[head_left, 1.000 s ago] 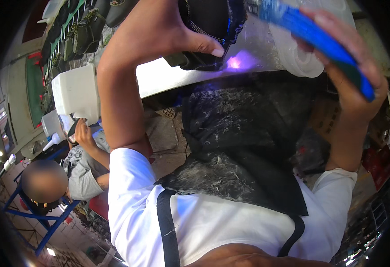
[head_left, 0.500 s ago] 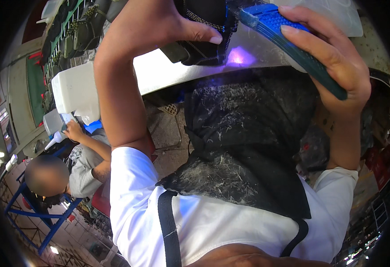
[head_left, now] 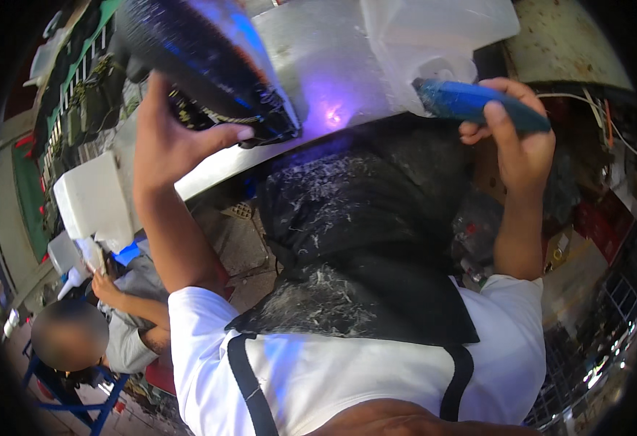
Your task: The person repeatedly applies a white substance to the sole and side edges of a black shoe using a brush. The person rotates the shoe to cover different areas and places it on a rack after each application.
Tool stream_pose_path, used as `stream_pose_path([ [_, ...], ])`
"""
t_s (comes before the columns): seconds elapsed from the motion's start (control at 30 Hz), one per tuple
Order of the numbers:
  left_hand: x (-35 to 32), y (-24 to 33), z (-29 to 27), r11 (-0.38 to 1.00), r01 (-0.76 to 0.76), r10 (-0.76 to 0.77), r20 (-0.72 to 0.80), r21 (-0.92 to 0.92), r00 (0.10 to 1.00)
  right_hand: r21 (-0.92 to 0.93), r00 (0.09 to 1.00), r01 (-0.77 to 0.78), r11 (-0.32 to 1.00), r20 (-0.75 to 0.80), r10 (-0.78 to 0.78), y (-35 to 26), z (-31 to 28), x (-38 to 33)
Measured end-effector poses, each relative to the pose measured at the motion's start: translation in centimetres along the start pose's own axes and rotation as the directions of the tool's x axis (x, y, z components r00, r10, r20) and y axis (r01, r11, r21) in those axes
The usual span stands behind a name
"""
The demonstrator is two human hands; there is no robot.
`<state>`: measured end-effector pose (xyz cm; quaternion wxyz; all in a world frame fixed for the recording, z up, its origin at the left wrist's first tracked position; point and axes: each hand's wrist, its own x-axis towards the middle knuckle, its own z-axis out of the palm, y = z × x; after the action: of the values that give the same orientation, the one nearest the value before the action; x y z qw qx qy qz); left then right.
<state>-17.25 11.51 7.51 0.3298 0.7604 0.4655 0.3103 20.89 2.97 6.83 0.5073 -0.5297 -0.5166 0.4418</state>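
My left hand (head_left: 166, 149) is wrapped round a dark shoe (head_left: 206, 62) at the upper left, its thumb along the lower edge. The shoe is tilted over the metal worktop (head_left: 307, 47), with pale stitching beside my thumb and a brownish edge on its right side. My right hand (head_left: 523, 142) grips a long blue and teal block (head_left: 464, 102) with a dusty, frayed-looking left end; its exact kind is unclear. Block and shoe are apart. A bright purple light spot (head_left: 333, 112) falls on the worktop between them.
A translucent plastic container (head_left: 434, 33) stands at the upper right. Left of my arm is a white box-shaped container (head_left: 93, 196); shoes (head_left: 89, 105) line a rack beyond. Another person (head_left: 133, 320) sits at the lower left. A fibre-covered black apron (head_left: 362, 218) covers my lap.
My left hand has moved left and turned the shoe, which shows more of its length. My right hand has drawn the block away from the shoe and tilted it nearly level.
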Motion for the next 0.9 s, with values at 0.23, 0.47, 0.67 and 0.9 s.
stream_pose_path([
  [0.23,-1.6,-0.7,3.9,0.968,-0.222,0.250,-0.347,0.120,0.904,-0.350,0.982,-0.126,0.928,-0.179,0.066,1.8,1.0,0.5],
  [0.47,-2.3,-0.8,1.9,0.960,-0.137,0.170,-0.123,0.242,0.978,-0.472,0.930,0.362,0.804,0.233,-0.283,3.0,-1.2,2.3],
  [0.67,-2.8,-2.1,3.3,0.976,-0.208,0.216,-0.285,0.059,0.934,-0.225,0.961,-0.108,0.968,0.224,0.159,2.1,-3.5,2.9],
  [0.9,-2.0,-0.7,3.1,0.976,-0.137,0.085,-0.281,-0.168,0.956,0.496,0.851,-0.473,0.729,0.043,0.523,2.2,-3.3,1.4],
])
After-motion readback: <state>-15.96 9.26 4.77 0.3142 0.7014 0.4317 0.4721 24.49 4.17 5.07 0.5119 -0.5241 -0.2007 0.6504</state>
